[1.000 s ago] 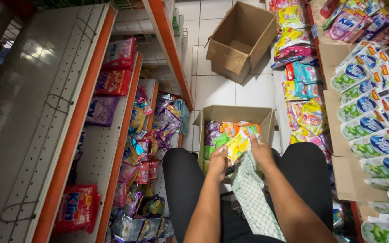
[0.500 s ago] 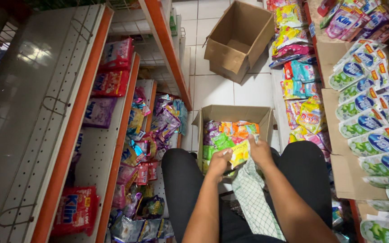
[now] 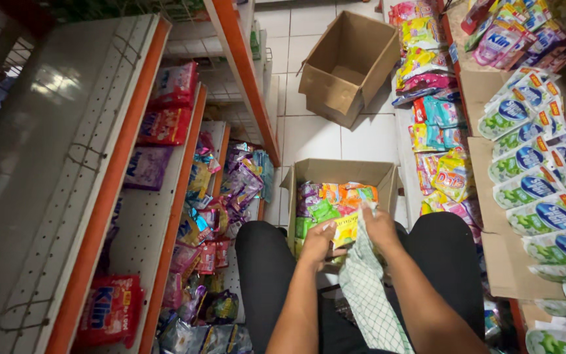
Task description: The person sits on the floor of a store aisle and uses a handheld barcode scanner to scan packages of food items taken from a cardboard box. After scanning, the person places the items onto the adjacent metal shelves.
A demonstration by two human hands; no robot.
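Observation:
I sit over an open cardboard box (image 3: 339, 170) on the floor, filled with several colourful sachet packs. My left hand (image 3: 318, 241) grips the lower edge of a yellow sachet pack (image 3: 346, 228) at the box's near side. My right hand (image 3: 380, 226) holds a white cloth with a green check (image 3: 367, 288) against the same pack; the cloth hangs down between my knees.
An empty cardboard box (image 3: 347, 64) stands farther off on the white tiled floor (image 3: 309, 134). Orange-edged shelves (image 3: 165, 216) with pouches rise on the left. On the right, stacked sachets (image 3: 437, 124) and a carton of green-and-white pouches (image 3: 538, 177) crowd the aisle.
The yellow pack has sunk lower toward the box's near edge, and both hands have dropped with it. The view has shifted slightly.

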